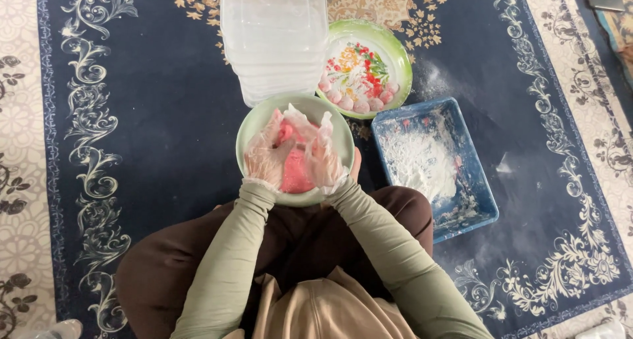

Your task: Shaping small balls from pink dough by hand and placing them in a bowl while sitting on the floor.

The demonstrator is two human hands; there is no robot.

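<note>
dough: soft pink dough lump (295, 171) is held inside the pale green round bowl (295, 108), toward the bowl's near rim, above the seated person's lap.
left hand (267, 155): gloved in thin clear plastic; fingers are curled over the left side of the pink lump, gripping it.
right hand (326, 159): gloved the same way; fingers are closed on the right side and top of the lump, a pinched-up bit of pink seen between the two hands.
key relation: the lump is bracketed directly between both hands, neither clearly nearer; it lies straight ahead of the body on the midline. Long axis cannot be told, as the mass is mostly covered by the gloves.
bowl support: whether the bowl rests on the knees or on the carpet cannot be told.
plate: green-rimmed round plate with a flower print (366, 67) is placed beyond the bowl, up and right; small pink dough balls (359, 101) are lined along its near edge.
tray: blue rectangular plastic tray dusted with white flour (432, 164) is set just right of the bowl, toward the right edge of the carpet.
containers: stack of clear plastic lidded boxes (273, 39) stands beyond the bowl, touching the plate's left side in view.
floor: dark blue patterned carpet (171, 101) carries everything; flour is scattered near the tray.
</note>
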